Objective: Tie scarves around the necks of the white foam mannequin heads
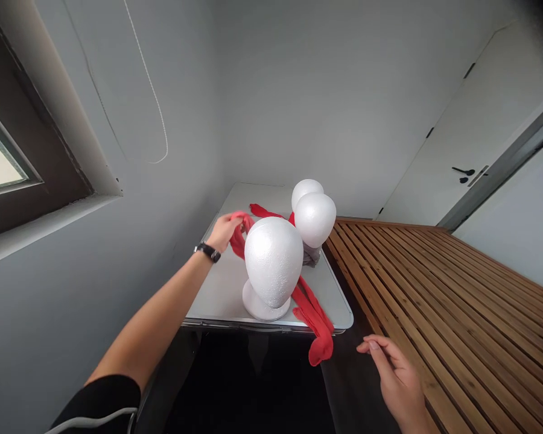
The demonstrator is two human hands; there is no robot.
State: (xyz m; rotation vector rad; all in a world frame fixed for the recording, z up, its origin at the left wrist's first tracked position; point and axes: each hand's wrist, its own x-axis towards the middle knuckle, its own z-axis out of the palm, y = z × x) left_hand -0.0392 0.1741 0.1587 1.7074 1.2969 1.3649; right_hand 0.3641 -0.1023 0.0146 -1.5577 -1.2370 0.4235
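1. Left hand (226, 230) — arm stretched forward, fingers clamped on the red scarf (310, 304) beside the nearest foam head (274, 260) on the tabletop (217, 289).
2. Right hand (396, 377) — loosely spread, empty, hovering off the tabletop's corner near the scarf's hanging end.

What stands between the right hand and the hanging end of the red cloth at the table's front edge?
Nothing visible. The right hand is open, low and right of the long red fabric scarf's dangling end, with only dark gap between. The left hand already grips its far end behind the nearest white foam mannequin head.
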